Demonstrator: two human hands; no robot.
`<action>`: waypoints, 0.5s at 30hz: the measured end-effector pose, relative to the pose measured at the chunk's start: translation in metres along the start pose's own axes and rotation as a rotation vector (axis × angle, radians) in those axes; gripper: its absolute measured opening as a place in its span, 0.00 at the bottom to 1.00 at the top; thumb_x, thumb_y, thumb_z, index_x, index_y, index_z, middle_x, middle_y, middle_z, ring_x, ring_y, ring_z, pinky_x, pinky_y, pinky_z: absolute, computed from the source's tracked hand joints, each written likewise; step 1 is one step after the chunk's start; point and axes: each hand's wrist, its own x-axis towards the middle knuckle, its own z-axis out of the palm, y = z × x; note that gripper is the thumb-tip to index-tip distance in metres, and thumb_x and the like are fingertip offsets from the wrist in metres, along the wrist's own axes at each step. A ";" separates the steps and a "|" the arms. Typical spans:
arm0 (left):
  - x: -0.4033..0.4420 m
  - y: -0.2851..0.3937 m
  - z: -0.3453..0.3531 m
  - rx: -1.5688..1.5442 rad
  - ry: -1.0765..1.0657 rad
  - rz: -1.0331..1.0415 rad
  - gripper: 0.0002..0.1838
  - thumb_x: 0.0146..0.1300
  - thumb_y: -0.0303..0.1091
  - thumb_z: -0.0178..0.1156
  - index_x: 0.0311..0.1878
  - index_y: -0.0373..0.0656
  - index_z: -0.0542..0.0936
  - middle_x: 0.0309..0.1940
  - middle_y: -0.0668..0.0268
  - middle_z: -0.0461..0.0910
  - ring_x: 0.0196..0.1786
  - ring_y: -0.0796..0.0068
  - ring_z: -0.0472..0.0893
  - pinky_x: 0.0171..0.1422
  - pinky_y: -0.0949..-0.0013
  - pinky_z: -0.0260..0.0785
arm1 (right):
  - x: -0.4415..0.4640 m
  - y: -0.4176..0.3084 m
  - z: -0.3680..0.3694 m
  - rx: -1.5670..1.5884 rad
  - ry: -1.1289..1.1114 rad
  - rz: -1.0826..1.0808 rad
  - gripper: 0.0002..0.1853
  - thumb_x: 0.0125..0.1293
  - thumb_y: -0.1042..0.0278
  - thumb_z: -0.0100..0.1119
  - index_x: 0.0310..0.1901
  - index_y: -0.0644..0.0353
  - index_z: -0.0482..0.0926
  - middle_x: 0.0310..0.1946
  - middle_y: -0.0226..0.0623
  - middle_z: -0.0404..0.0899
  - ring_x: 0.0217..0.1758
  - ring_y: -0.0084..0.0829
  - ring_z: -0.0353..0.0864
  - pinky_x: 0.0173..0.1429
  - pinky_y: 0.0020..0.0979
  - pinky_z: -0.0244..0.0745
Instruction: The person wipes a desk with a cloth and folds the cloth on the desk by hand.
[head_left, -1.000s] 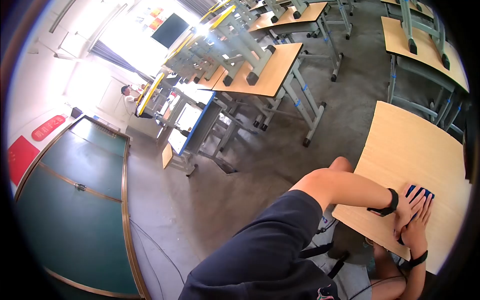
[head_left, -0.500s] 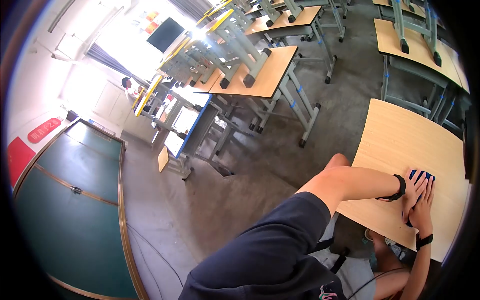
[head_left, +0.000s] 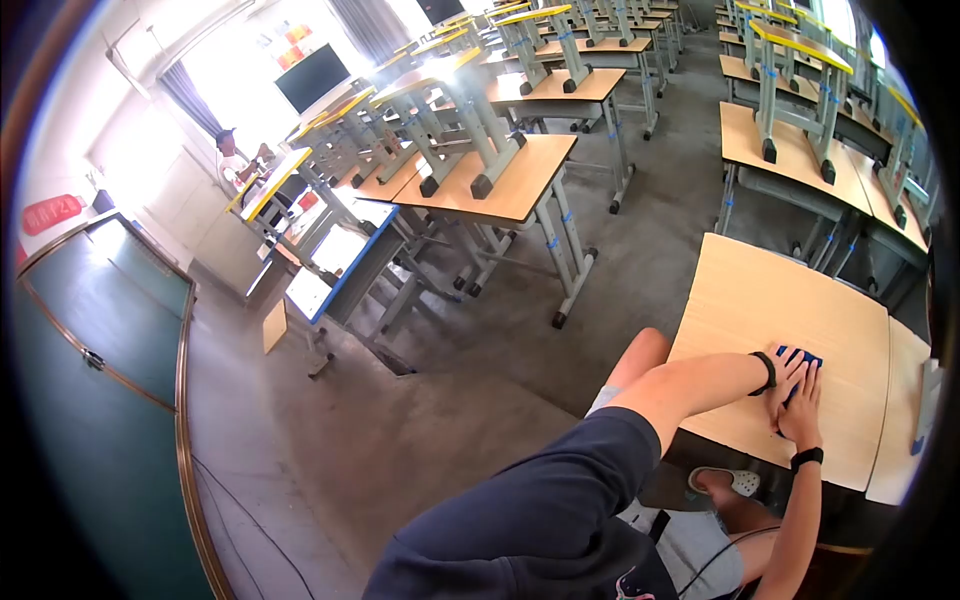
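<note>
On the light wooden desk [head_left: 760, 300] lies a small dark-blue item [head_left: 812, 357], possibly a folded cloth, mostly covered by my hands. My left hand [head_left: 788, 378], with a black band at its wrist, rests on it with fingers stretched out. Close against it, my right hand [head_left: 800, 412], wearing a black watch, also lies over the blue item, its fingers extended. The two hands partly overlap, and only bits of blue show at the edges and between the fingers.
Rows of desks [head_left: 500, 175] carry upturned desks or stools on top. A blue-edged desk [head_left: 345, 255] stands to the left, with a green chalkboard [head_left: 110, 420] beyond it. A person [head_left: 235, 165] sits near the window. Another desk [head_left: 905, 410] adjoins mine at right.
The camera view has shifted, so the desk and hands sit slightly more to the left. Both hands stay over the blue item, their fingers slightly rearranged.
</note>
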 end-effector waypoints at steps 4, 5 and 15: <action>-0.018 0.011 0.009 0.004 -0.049 0.039 0.82 0.37 0.81 0.67 0.80 0.31 0.36 0.81 0.37 0.31 0.82 0.35 0.31 0.80 0.31 0.24 | -0.026 -0.027 -0.013 -0.001 -0.050 0.022 0.49 0.62 0.58 0.62 0.76 0.75 0.47 0.80 0.62 0.36 0.84 0.60 0.33 0.84 0.52 0.36; -0.025 0.015 0.015 -0.014 -0.060 0.052 0.82 0.38 0.81 0.67 0.80 0.32 0.36 0.81 0.37 0.31 0.83 0.35 0.32 0.80 0.31 0.24 | -0.036 -0.034 -0.015 -0.004 -0.052 0.009 0.50 0.61 0.56 0.62 0.76 0.75 0.47 0.80 0.62 0.36 0.84 0.60 0.33 0.84 0.52 0.36; -0.078 0.044 0.051 -0.054 -0.011 0.096 0.77 0.42 0.67 0.73 0.79 0.27 0.36 0.80 0.34 0.30 0.81 0.32 0.28 0.78 0.29 0.20 | -0.090 -0.094 -0.049 -0.007 -0.082 0.001 0.51 0.61 0.53 0.62 0.76 0.75 0.48 0.80 0.65 0.38 0.84 0.61 0.35 0.83 0.55 0.37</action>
